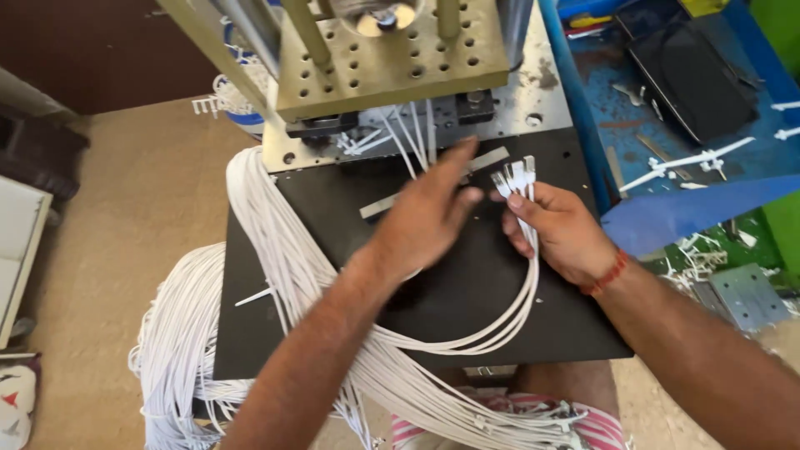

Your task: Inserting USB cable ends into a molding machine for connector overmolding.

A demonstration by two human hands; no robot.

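Blue side tray (583,125) with white plastic offcuts (687,162), black flat case (692,75), perforated metal bracket (746,296), beige floor (133,208)

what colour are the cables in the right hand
White, seen in the head view: the cables held by the right hand.

Cable bundle (275,250) on plate (467,308) left, press (392,58) behind, tray (667,125) to rt.

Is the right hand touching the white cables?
Touching. The head view shows the right hand with fingers closed around a bunch of white cables.
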